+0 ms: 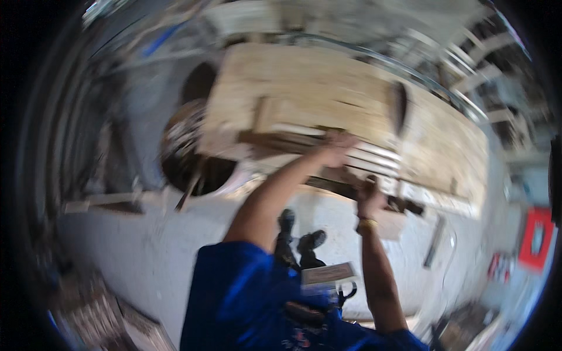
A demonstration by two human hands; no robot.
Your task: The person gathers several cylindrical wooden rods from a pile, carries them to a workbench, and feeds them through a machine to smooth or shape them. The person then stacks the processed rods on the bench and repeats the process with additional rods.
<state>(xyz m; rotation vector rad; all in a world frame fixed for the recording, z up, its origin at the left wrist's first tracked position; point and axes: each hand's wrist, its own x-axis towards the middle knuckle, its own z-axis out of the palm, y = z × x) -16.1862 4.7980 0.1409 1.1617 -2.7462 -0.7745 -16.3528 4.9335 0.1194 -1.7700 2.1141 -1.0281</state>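
Left hand [335, 146] was pressed on the wooden panel [328, 99], grasp unclear | right hand [370, 196] was clenched on its lower edge | open concrete floor [146, 234] was seen below.

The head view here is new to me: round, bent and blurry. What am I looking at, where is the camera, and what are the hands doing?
There is no machine here. A person wears a wide fisheye camera on the head, looking down, so straight edges bend and the rim goes black. The blur comes from motion. The person's own arms, in blue sleeves, enter from below. The left hand reaches onto a pale, worn wooden board structure. The right hand, with a gold wristband, grips the structure's dark lower edge. Below lie a pale grey floor and the person's black shoes. A large dark round opening sits at the left, a red box at the right.
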